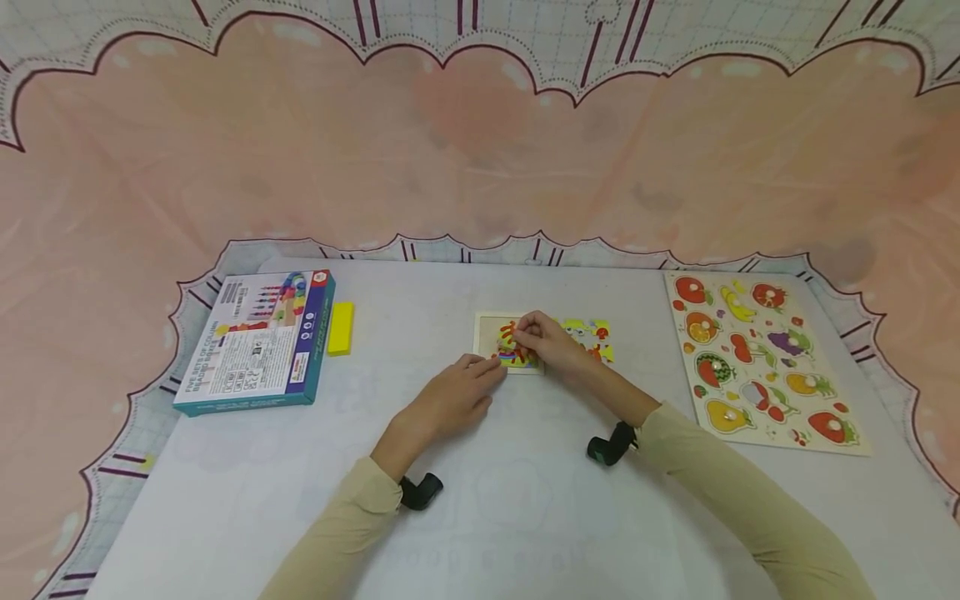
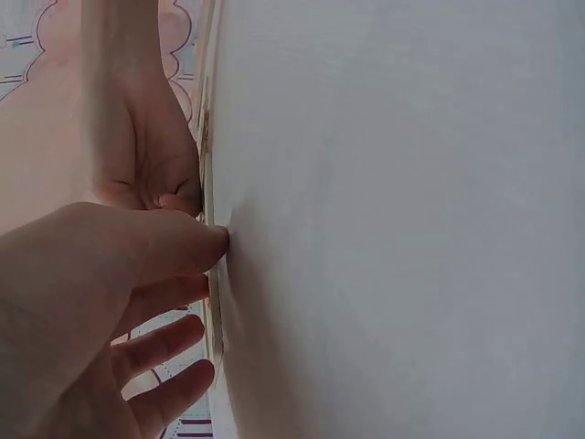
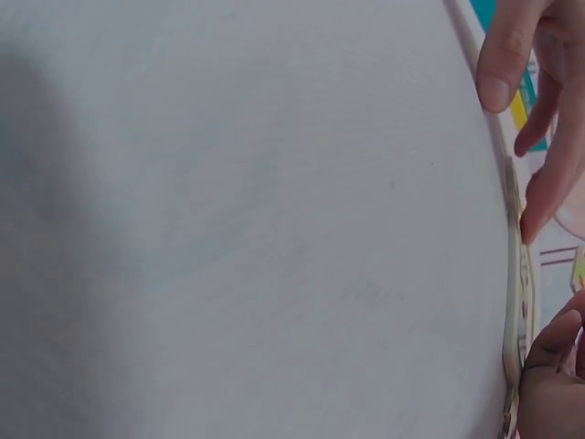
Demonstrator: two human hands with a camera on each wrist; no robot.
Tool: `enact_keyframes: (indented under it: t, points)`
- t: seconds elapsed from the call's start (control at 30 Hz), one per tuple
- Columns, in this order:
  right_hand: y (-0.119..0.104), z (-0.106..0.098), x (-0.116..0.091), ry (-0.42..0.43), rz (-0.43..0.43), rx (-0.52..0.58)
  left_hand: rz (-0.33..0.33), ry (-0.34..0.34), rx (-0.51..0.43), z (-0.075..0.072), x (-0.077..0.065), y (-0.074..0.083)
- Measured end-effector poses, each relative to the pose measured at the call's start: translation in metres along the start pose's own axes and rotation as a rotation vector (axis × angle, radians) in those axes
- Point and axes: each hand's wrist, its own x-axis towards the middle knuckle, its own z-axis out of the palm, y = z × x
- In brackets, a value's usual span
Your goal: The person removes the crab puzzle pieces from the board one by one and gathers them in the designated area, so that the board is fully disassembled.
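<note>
A small wooden puzzle tray (image 1: 486,327) lies on the table with colourful pieces in its lower right part. My right hand (image 1: 551,343) is over the tray's right side, thumb and fingers pinching a puzzle piece (image 3: 579,267), which shows in the right wrist view as a thin pale-edged bit at the fingertips. My left hand (image 1: 457,393) rests at the tray's lower left corner. Its fingers are extended, fingertips on the rim, and the thumb (image 2: 206,240) lies by the near edge. More puzzle pieces (image 1: 598,331) lie right of the tray, partly hidden behind the right hand.
A flat boxed set (image 1: 255,337) lies at the left, with a yellow block (image 1: 341,328) beside it. On the right is a fruit puzzle board (image 1: 757,367). White covering (image 1: 510,500) spreads over the table, and a patterned cloth (image 1: 480,167) rises behind.
</note>
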Motion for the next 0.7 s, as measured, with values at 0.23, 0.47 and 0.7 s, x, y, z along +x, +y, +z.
enact_keyframes:
  t: [0.23, 0.47, 0.7]
  points:
    - [0.001, -0.006, -0.003, 0.026, 0.013, 0.049, -0.015, 0.010, 0.057, 0.004, 0.004, 0.005]
    - [0.009, -0.026, -0.011, -0.006, -0.002, -0.044, -0.067, -0.030, 0.105, 0.004, 0.010, 0.012]
    - [0.014, -0.046, -0.034, -0.117, -0.035, -0.253, -0.079, -0.022, 0.121, 0.006, 0.011, 0.014]
